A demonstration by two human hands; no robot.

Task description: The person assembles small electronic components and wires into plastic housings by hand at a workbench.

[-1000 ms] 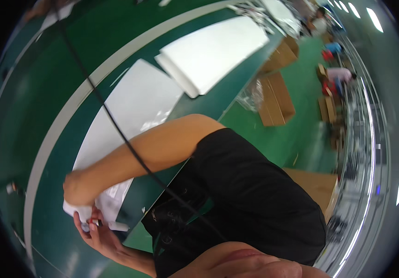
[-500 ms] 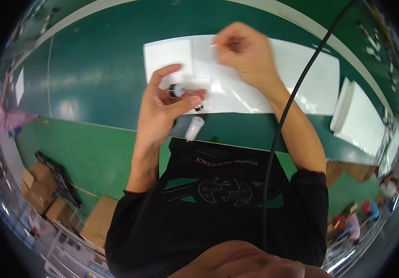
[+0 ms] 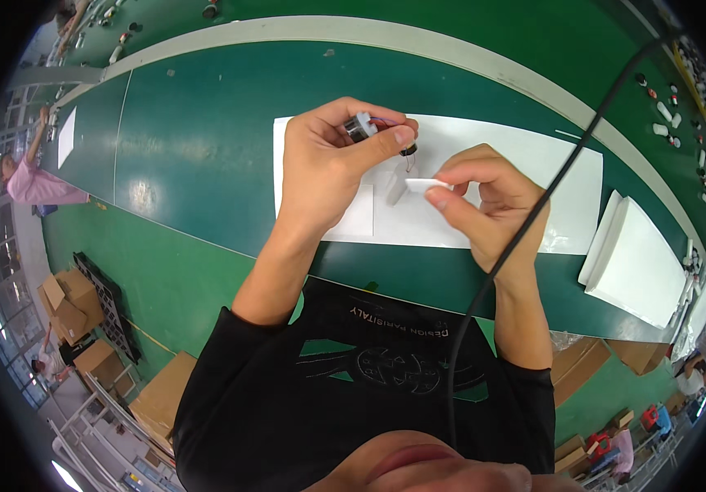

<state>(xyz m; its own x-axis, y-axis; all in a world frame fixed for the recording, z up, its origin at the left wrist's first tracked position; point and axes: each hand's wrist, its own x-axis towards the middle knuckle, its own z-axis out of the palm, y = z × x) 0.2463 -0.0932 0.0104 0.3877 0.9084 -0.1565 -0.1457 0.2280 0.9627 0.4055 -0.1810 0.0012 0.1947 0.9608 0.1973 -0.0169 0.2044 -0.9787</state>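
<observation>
Still clutching the dark-and-pale cylinder [image 3: 360, 128] in the left hand [image 3: 324, 164], curled round it with thumb and fingers nearly meeting, exactly as half a second ago, but now shifted toward the far edge of the white sheet [image 3: 500, 156]. Held up over the left part of that sheet, with thin wires [image 3: 383, 123] leading along the fingers to a small black part [image 3: 408, 150] by the fingertips. And over to the right hand [image 3: 496, 201]: no longer balled and blurred above the sheet, but brought in closer to the left one, palm hollowed, now pinching a flat white piece [image 3: 423, 185] between thumb and forefinger. Held just below and to the right of the black part, near but apart. Too blurred to name, the grey patch [image 3: 396, 189] beside the white piece. Note the sheet too, lying flat on the green table [image 3: 205, 123] beneath both hands, as before. See the stack [image 3: 636, 262] still at the right on the same table, and the black cable [image 3: 566, 172] slanting in front of the right wrist.
</observation>
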